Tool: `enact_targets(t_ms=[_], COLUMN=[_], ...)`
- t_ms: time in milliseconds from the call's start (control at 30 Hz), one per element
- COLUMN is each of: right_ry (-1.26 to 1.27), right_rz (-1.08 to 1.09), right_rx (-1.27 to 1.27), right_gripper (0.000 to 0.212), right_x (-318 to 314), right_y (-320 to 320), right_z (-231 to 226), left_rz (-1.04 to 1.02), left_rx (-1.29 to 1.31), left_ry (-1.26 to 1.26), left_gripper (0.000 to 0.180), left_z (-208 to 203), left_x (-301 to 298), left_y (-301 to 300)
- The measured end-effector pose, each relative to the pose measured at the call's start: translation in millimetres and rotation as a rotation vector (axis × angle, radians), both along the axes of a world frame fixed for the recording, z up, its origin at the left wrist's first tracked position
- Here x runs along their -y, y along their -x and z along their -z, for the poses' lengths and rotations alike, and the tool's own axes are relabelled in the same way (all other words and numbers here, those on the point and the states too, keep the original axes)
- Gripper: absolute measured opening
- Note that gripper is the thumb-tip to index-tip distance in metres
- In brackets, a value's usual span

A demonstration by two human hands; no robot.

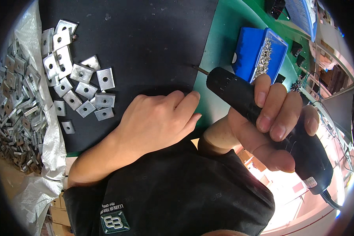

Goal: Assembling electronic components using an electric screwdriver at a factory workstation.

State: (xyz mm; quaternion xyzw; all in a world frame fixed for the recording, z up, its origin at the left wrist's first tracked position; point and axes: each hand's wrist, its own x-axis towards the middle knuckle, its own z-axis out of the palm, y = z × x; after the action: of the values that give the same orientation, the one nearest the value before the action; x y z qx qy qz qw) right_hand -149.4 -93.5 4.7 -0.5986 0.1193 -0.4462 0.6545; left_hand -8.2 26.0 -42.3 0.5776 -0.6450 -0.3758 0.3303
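At our right, our right hand (pixel 279 122) grasps a black corded electric screwdriver (pixel 234 92); our left hand (pixel 157 120) is loosely curled by the black mat (pixel 157 47), its contents, if any, hidden from us. Leftward lie holed metal plates (pixel 82 86); past the screwdriver, a blue bin (pixel 248 49) of screws (pixel 265 59).

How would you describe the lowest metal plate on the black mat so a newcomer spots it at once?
Start at the black mat and follow its left side, along the white woven sack. Below the cluster of metal plates lies the lowest plate, with a gap between it and the others.
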Motion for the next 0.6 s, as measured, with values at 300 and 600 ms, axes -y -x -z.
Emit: enact_targets(t_ms=[300, 600], right_ry=[0.006, 0.021], right_rz=[0.035, 0.006], right_rx=[0.015, 0.006], right_gripper=[0.062, 0.062], right_x=[-1.4, 3.0], right_y=[0.1, 14.4], right_z=[0.3, -0.6], left_rz=[-0.001, -0.008], left_rx=[-0.01, 0.008], left_ry=[0.005, 0.007], left_gripper=[0.034, 0.034], left_z=[0.7, 1.2], left_x=[2.9, 4.9], left_y=[3.8, 17.7])
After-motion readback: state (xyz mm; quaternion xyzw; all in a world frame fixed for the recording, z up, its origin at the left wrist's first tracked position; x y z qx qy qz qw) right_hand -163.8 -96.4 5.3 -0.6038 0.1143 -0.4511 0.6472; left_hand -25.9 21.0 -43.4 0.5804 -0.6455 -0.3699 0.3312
